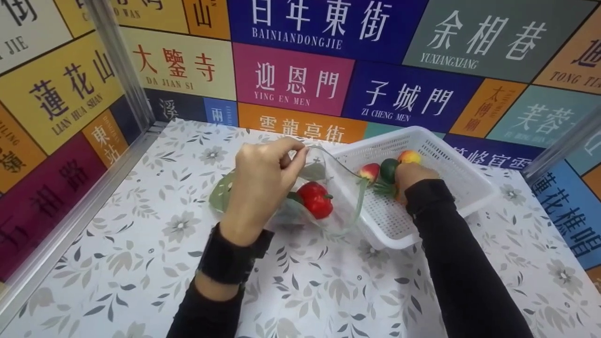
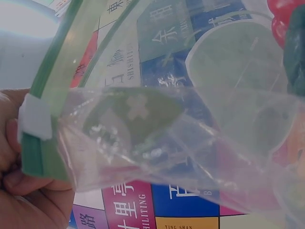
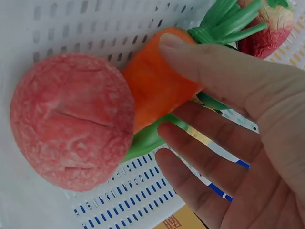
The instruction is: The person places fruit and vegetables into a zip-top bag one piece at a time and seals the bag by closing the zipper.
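My left hand (image 1: 260, 188) pinches the top edge of a clear zip bag (image 2: 138, 143) with a green seal, close by its white slider (image 2: 35, 117). Inside the bag lie a red bell pepper (image 1: 315, 199) and something dark green, partly hidden by my hand. My right hand (image 1: 415, 174) reaches into a white perforated basket (image 1: 479, 195). There its thumb lies on an orange toy carrot (image 3: 157, 71) with green leaves, and the other fingers pass along its far side. A wrinkled pinkish-red ball-shaped fruit (image 3: 71, 121) sits against the carrot's end.
Beside the right hand in the basket are a red-and-cream fruit (image 1: 370, 172), a dark green piece (image 1: 389, 170) and a yellow-red fruit (image 1: 409, 157). The basket stands to the bag's right on a floral tabletop (image 1: 324, 281). Sign-printed panels (image 1: 291, 75) rise behind.
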